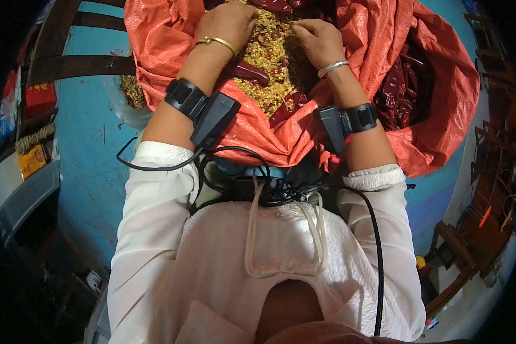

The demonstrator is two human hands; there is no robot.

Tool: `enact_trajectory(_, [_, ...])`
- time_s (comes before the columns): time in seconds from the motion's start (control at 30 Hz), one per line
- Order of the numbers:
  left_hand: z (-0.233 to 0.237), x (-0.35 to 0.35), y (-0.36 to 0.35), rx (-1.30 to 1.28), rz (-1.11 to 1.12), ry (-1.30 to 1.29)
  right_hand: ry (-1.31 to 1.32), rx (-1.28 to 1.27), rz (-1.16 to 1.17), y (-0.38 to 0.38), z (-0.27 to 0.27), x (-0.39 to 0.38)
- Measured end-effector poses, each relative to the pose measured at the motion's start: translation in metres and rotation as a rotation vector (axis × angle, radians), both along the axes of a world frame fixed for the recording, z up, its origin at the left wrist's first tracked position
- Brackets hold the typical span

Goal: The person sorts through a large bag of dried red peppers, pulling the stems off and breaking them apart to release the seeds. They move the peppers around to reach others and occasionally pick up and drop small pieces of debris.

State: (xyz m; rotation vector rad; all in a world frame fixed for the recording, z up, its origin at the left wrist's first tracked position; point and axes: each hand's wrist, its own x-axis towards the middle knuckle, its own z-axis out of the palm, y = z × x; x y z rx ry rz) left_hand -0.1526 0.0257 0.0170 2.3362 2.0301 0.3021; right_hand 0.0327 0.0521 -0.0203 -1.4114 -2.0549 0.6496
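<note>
An orange woven sack (pixel 378 51) lies open in front of me, holding a heap of yellow chilli seeds and flakes (pixel 266 54) and dried red chillies (pixel 247 71). My left hand (pixel 230 24) rests palm down on the seed heap, fingers bent into it. My right hand (pixel 317 38) sits on the heap beside it, fingers curled at the seeds. Whether either hand grips anything is hidden. Both wrists carry bangles and black strapped devices (pixel 211 112) with cables.
More dark red dried chillies (pixel 398 86) fill the sack's right side. A blue floor (pixel 92 149) lies to the left, with wooden slats (pixel 80 63) and packets (pixel 37 97) at the far left. Wooden furniture (pixel 470 229) stands at the right.
</note>
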Motion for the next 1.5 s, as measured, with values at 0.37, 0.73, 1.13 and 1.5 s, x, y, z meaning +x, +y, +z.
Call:
enact_trajectory(0.37, [-0.013,0.009,0.002,-0.093,-0.082,0.002,0.607,-0.624,-0.031,-0.011,0.030,0.011])
enact_trajectory(0.73, [-0.016,0.029,-0.015,-0.465,-0.095,-1.094,0.861,-0.895,0.046,-0.023,0.026,0.005])
enact_trajectory(1.13, [-0.009,0.030,-0.042,-0.462,0.070,-1.210,0.866,-0.870,-0.033,-0.049,0.040,-0.003])
enact_trajectory(1.5, [0.002,0.028,-0.060,-0.557,-0.129,-1.392,0.834,-0.742,0.161,-0.069,0.046,0.002])
